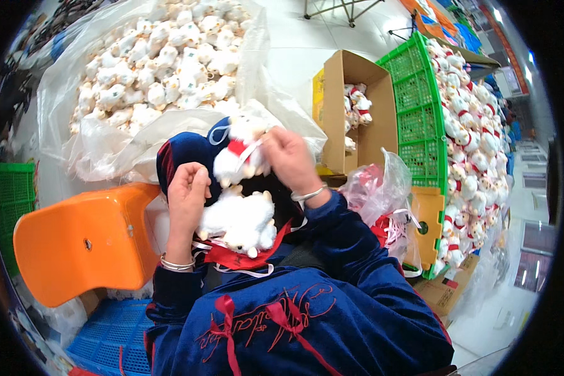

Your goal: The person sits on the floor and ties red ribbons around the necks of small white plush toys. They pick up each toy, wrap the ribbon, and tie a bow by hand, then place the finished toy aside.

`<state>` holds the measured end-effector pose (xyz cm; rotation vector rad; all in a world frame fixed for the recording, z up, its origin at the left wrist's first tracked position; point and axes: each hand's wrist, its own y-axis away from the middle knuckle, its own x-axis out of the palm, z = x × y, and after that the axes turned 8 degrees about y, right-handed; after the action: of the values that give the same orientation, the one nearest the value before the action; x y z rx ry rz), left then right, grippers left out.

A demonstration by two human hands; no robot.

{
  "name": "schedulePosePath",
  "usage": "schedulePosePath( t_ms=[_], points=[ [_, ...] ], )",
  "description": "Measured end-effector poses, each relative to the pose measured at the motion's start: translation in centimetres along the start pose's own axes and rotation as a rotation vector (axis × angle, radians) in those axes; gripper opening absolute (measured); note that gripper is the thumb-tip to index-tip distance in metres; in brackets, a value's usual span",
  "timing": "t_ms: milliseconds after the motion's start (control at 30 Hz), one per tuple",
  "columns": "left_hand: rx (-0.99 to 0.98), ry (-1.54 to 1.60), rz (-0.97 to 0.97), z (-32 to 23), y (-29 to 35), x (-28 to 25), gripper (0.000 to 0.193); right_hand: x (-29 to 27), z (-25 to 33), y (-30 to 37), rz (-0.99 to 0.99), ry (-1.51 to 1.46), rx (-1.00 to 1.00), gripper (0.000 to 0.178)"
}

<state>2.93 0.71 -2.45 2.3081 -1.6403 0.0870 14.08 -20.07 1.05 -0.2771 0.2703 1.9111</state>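
Observation:
Over my lap sits a white plush animal (pixel 230 168) with a red cloth piece (pixel 237 147) on it. My right hand (pixel 289 158) is closed at its right side, pinching a white ribbon (pixel 251 149) that crosses the toy. To the left of the toy, my left hand (pixel 188 188) is closed with its fingertips together; what they hold, if anything, is too small to make out. Nearer to me, a second white plush animal (pixel 235 219) lies on my lap. Beneath it are red cloth pieces (pixel 250 258) with white ribbon ends.
A large clear plastic bag (pixel 59 106) of white plush toys lies ahead on the left. An orange stool (pixel 84 241) stands at my left. On the right are a cardboard box (pixel 335 119) with dressed toys, a heaped green crate (pixel 417 119), and a bag of ribbons (pixel 388 194).

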Motion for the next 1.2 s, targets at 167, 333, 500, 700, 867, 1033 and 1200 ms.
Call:
schedulePosePath(
  t_ms=[167, 333, 500, 700, 867, 1033, 1200],
  points=[
    [-0.015, -0.013, 0.025, -0.4, 0.0, -0.1, 0.014, -15.4, -4.4, 0.0, -0.438, 0.01, -0.032, 0.027],
    [0.013, -0.047, 0.027, 0.3, -0.4, -0.1, 0.013, -14.8, -2.7, 2.5, -0.351, 0.266, 0.167, 0.024],
    [-0.018, -0.059, -0.024, -0.8, -0.1, -0.4, 0.012, -8.6, -1.7, 5.2, 0.171, 0.168, 0.101, 0.016],
    [0.043, -0.117, -0.108, -2.0, 1.4, -2.8, 0.011, -2.9, 5.1, 6.7, 0.421, 0.253, -0.244, 0.013],
    [0.05, -0.355, 0.084, -5.1, 5.2, -3.9, 0.013, -2.2, 6.4, 7.0, 0.68, 0.387, -0.486, 0.054],
    [0.136, -0.438, 0.46, -6.0, 7.8, -3.6, 0.011, 0.3, 5.0, 7.9, 0.555, 0.643, -0.541, 0.054],
    [0.133, -0.487, 0.517, -5.7, 7.8, -2.5, 0.014, 0.2, 3.4, 5.1, 0.378, 0.342, -0.284, 0.043]
  ],
)
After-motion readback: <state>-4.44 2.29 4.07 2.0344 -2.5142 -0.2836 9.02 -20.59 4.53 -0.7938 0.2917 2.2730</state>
